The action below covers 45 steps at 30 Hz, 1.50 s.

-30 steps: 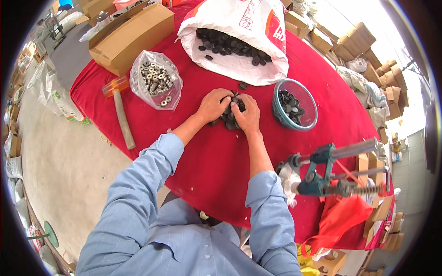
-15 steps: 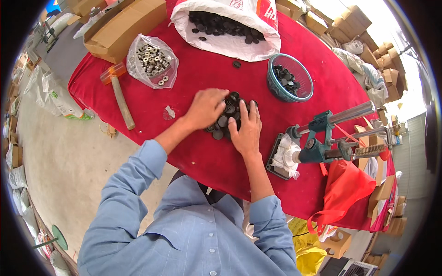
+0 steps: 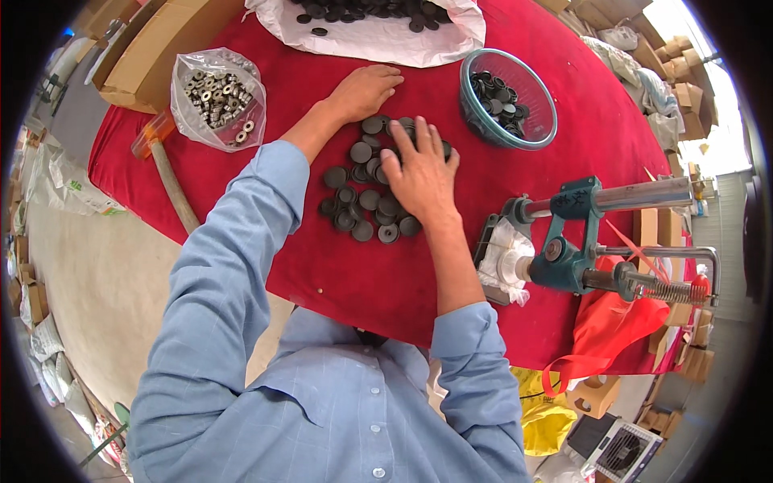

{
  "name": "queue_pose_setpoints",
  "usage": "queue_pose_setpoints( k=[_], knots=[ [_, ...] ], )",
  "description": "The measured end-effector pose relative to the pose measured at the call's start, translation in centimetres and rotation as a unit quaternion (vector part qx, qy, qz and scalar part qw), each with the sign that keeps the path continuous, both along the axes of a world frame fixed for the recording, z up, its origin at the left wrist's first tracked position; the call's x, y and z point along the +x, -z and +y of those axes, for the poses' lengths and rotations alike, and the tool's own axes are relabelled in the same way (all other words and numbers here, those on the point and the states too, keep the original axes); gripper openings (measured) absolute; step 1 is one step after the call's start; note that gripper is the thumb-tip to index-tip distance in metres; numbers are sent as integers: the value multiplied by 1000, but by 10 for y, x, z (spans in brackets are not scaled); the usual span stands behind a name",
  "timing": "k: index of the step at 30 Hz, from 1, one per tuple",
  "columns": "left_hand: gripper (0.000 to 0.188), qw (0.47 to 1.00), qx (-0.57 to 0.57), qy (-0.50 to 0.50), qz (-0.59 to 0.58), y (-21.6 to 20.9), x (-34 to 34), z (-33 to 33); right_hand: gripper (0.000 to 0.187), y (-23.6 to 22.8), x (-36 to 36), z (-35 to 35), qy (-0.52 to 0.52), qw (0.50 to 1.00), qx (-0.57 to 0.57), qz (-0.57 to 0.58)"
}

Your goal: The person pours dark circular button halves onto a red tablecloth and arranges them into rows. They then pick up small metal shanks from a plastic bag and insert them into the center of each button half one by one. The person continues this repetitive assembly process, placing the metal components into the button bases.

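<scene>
A loose spread of black round caps [image 3: 369, 200] lies on the red tablecloth in front of me, some overlapping, a few showing their hollow side. My right hand [image 3: 424, 173] rests palm down on the far right of this spread, fingers apart and touching caps. Beyond the caps, my left hand [image 3: 366, 92] reaches toward the white sack [image 3: 386, 50]. Its fingers are bent and close together just short of the sack's edge, and whatever is under the fingertips is hidden. More black caps [image 3: 346, 10] show in the sack's mouth.
A blue-green plastic basket [image 3: 550, 121] of black caps stands at right, beyond a green hand press [image 3: 568, 233]. At left are a clear bag of metal rings [image 3: 217, 101], a mallet [image 3: 171, 181] and a cardboard box [image 3: 165, 52]. A red bag [image 3: 616, 330] hangs near the right edge.
My left hand has left the caps and moved away toward the sack. The heaped caps are now spread wider and nearer to me. My right hand stays on them, and the view has shifted.
</scene>
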<state>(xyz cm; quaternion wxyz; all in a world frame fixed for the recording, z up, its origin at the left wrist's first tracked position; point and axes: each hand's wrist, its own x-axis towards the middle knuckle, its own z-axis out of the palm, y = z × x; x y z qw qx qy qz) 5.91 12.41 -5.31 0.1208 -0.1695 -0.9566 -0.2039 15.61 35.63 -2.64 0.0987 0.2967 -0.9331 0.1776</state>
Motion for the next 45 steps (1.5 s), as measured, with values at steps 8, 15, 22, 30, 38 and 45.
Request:
queue_pose_setpoints(
  k=[8, 15, 22, 30, 38, 45],
  knots=[
    [55, 995, -2, -17, -103, -21, 90, 19, 72, -2, 57, 56, 76, 994, 30, -78],
    [70, 991, -47, -69, -107, -14, 166, 25, 80, -1, 114, 14, -3, 999, -3, -43],
    [78, 967, -101, -208, -103, -19, 173, 19, 71, 4, 67, -1, 5, 999, 14, 37],
    [69, 986, -82, -133, -52, -7, 188, 14, 62, -1, 96, 51, 19, 998, 49, -15],
    [36, 997, 41, -63, -6, -46, 176, 15, 31, -37, 12, 41, 52, 994, -91, -5],
    [37, 990, 113, -71, -44, -41, 149, 4, 36, -11, -52, 17, 58, 998, -27, -30]
  ],
)
